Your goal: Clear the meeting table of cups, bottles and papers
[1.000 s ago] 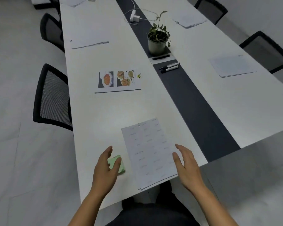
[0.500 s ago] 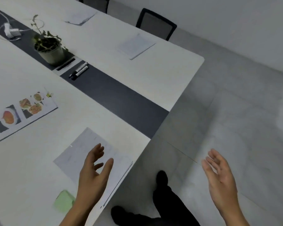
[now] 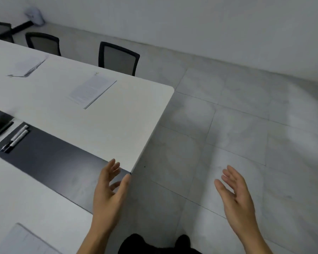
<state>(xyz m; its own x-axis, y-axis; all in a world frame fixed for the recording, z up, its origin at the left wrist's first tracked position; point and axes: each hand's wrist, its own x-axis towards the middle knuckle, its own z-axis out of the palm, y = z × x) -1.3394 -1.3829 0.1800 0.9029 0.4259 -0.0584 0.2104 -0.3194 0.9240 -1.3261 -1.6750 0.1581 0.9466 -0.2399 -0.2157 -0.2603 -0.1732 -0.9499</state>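
The white meeting table [image 3: 117, 129] with a dark centre strip fills the left of the view. A stapled paper [image 3: 93, 89] lies on its far half, and another paper stack [image 3: 27, 66] sits further left. A corner of the printed sheet [image 3: 24, 241] shows at the bottom left. My left hand [image 3: 109, 193] hovers over the table's near end by the dark strip, fingers spread, holding nothing. My right hand [image 3: 235, 197] hangs open over the floor, right of the table.
Two markers [image 3: 15, 138] lie on the dark strip at the left. Black mesh chairs [image 3: 117, 58] stand along the far side. Grey tiled floor [image 3: 237, 125] spreads to the right of the table end, bounded by a white wall.
The view has swung right, past the table's end. Both hands left the printed sheet and sticky note; the left now hovers at the table end, the right over the floor.
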